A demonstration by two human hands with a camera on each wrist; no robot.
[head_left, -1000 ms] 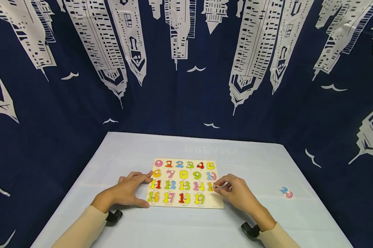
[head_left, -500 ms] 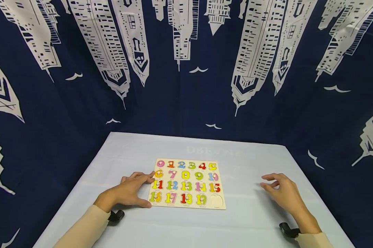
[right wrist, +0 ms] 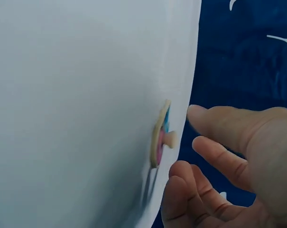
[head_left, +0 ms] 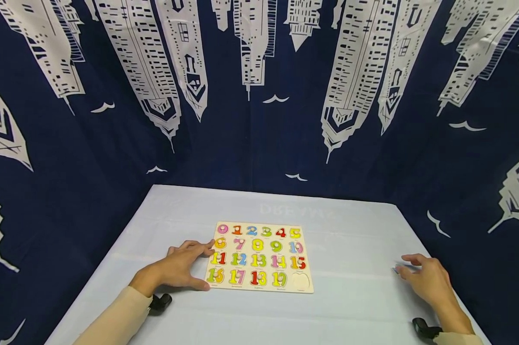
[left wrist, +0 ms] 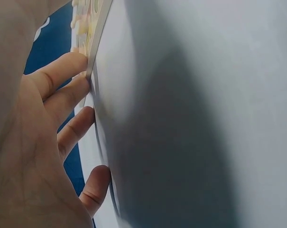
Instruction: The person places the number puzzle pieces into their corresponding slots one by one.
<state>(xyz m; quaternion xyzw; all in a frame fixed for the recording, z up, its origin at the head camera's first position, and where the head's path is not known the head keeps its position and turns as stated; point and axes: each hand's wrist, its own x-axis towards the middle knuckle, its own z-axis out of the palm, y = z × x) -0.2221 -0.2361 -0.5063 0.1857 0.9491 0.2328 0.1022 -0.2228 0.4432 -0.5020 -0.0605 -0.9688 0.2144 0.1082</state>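
Fingers of the right hand (head_left: 429,282) spread loosely just short of the last number piece (right wrist: 161,140), pinching its knob next, while the left hand (head_left: 179,266) lies flat on the puzzle board (head_left: 302,287).

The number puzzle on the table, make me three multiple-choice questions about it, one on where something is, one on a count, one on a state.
1. Where is the loose number piece?
A. by the right hand
B. under the left hand
C. on the puzzle board

2. How many slots in the board are empty?
A. three
B. one
C. none

3. What is the right hand doing?
A. gripping the piece
B. pressing the board
C. open beside the piece, not holding it

A: the piece lies near the table's right edge at the fingertips.
B: only the bottom right slot is bare.
C: the right wrist view shows a gap between fingers and the peg.
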